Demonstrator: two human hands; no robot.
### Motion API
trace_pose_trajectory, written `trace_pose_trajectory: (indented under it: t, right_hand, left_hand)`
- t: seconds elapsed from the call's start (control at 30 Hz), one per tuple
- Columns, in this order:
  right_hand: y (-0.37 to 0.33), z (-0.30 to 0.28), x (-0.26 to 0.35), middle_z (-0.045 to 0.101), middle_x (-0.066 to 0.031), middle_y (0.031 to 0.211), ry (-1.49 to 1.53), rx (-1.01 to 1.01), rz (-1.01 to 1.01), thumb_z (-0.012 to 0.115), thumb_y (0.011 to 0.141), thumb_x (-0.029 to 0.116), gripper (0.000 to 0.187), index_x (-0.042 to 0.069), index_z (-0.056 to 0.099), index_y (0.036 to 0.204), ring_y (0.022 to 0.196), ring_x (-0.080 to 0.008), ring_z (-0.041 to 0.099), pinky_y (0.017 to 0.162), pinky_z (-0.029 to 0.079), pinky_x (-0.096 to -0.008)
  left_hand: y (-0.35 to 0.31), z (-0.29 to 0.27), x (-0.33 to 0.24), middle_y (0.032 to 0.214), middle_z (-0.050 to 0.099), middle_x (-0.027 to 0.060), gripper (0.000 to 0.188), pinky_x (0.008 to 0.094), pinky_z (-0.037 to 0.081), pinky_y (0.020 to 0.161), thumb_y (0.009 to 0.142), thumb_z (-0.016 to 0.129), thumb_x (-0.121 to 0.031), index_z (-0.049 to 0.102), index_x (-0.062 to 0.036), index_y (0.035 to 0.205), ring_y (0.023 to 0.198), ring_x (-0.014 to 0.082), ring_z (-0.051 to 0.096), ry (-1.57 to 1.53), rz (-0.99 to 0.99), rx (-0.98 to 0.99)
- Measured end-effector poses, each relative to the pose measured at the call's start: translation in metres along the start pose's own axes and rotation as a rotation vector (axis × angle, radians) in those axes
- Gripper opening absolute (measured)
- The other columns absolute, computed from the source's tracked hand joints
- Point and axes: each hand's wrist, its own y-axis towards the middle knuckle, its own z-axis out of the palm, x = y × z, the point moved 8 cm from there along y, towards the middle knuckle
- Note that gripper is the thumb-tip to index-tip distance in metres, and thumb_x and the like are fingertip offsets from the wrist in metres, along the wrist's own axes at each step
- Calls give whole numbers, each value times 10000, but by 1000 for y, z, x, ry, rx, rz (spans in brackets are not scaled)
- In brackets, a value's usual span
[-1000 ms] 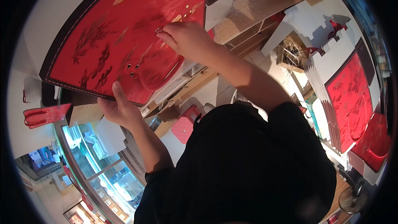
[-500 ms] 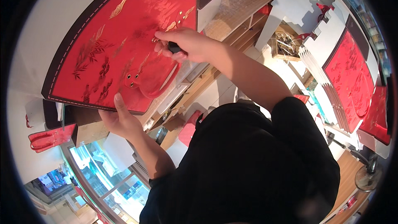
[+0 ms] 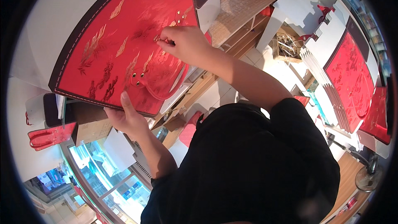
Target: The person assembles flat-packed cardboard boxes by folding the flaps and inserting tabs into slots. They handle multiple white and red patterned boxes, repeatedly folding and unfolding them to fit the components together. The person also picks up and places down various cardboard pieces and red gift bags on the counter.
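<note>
A large red patterned panel (image 3: 137, 29) with gold leaf shapes and a dark, stitched border lies tilted in front of me. A red cord-like handle (image 3: 166, 95) loops off its near side, fixed by gold studs (image 3: 138, 79). My left hand (image 3: 129, 118) grips the panel's near lower edge, thumb on top and the other fingers hidden beneath. Over the panel's middle, my right hand (image 3: 184, 43) is closed in a pinch. A small gold-coloured metal piece (image 3: 156, 38) shows at its fingertips; its exact kind is unclear.
On the right stand stacked white sheets (image 3: 323, 83) beside another red patterned panel (image 3: 350, 83). An open box of small parts (image 3: 287, 45) sits behind them. A small red bag (image 3: 52, 136) is at left, near a cardboard box (image 3: 93, 130). Wooden shelving (image 3: 236, 33) runs beyond my right arm.
The panel has shifted slightly right with my left hand. My right hand has turned over, and the black object seen in its palm before is now hidden.
</note>
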Motion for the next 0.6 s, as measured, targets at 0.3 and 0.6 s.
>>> trace_pose_trajectory:
  t: [0.3,0.6]
  right_hand:
    - [-14,23,-30,538,-41,552,499,276,601,512,885,380,396,16,608,764,508,-109,511,481,398,-263]
    - [-50,84,-3,451,-26,546,2252,116,1127,444,924,330,328,62,494,742,396,-100,349,359,268,-258]
  left_hand:
    - [-6,-10,12,1075,578,141,282,288,460,835,860,587,-34,479,54,1106,913,163,557,58,15,16]
    - [-13,2,10,1147,547,188,346,331,493,835,851,606,-67,464,79,1131,957,210,569,53,3,2]
